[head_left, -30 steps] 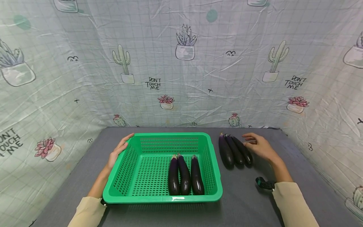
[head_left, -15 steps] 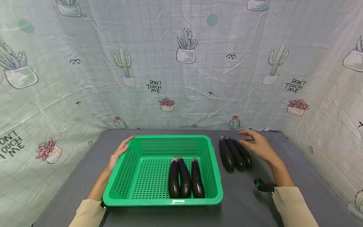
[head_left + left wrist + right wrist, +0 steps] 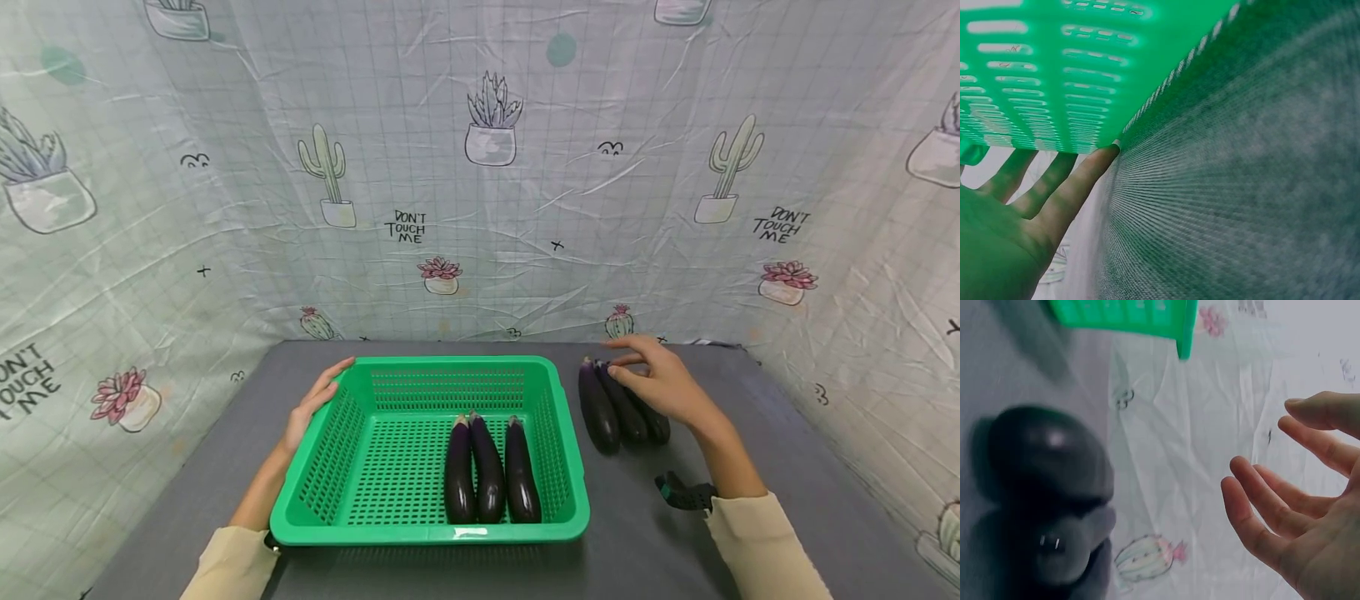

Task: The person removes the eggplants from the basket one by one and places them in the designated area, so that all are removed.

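Note:
My left hand (image 3: 309, 408) lies along the left side of a green plastic basket (image 3: 431, 533). In the left wrist view its straight fingers (image 3: 1075, 187) touch the slotted wall. Three dark purple eggplants lie side by side in the basket's right half, the leftmost eggplant (image 3: 459, 475) beside the middle one. My right hand (image 3: 667, 390) hovers over three more eggplants right of the basket, its fingers spread and holding nothing. It partly covers the rightmost eggplant (image 3: 660, 427); the left eggplant (image 3: 598, 412) shows fully. The right wrist view shows blurred rounded eggplant ends (image 3: 1054, 453), apart from the hand.
A grey cloth-covered table (image 3: 630, 533) lies under everything. Behind and at both sides hangs a pale curtain (image 3: 555, 192) printed with cacti. A black strap (image 3: 684, 492) sits at my right wrist.
My right hand has moved left, from the right edge of the table eggplants to above them. The left hand stays on the basket, and the eggplants have not moved.

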The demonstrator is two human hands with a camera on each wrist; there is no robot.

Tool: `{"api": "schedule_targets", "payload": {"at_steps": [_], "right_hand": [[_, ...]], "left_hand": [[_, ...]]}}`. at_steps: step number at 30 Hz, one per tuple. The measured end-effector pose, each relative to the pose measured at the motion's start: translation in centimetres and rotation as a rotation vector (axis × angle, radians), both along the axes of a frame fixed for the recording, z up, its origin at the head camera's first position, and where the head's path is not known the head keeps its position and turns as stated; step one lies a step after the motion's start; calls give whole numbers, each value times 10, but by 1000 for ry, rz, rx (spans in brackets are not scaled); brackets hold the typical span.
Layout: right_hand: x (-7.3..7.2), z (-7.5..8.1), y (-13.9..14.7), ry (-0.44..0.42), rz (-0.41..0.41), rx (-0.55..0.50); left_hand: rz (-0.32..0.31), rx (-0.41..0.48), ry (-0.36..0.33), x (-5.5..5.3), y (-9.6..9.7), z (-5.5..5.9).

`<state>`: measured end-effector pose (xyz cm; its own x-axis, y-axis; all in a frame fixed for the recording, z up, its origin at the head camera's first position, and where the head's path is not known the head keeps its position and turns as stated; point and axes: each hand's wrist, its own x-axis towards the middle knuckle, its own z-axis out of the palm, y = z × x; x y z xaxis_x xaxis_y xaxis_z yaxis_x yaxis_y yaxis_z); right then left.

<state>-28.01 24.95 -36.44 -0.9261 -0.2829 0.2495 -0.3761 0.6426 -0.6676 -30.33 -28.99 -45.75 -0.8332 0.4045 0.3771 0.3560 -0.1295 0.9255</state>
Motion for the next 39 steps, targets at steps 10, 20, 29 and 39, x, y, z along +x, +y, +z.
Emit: {"api": "schedule_targets", "payload": {"at_steps": [10, 20, 29, 39], "right_hand": [[-1, 19, -52, 23, 181, 14], [-8, 45, -106, -122, 394, 91], [-18, 50, -149, -321, 481, 88], [-25, 34, -182, -471, 473, 54]], "left_hand": [[9, -9, 0, 2, 0, 1], [-12, 5, 4, 1, 0, 2], [-52, 29, -30, 1, -2, 1], [122, -116, 92, 1, 0, -1]]}}
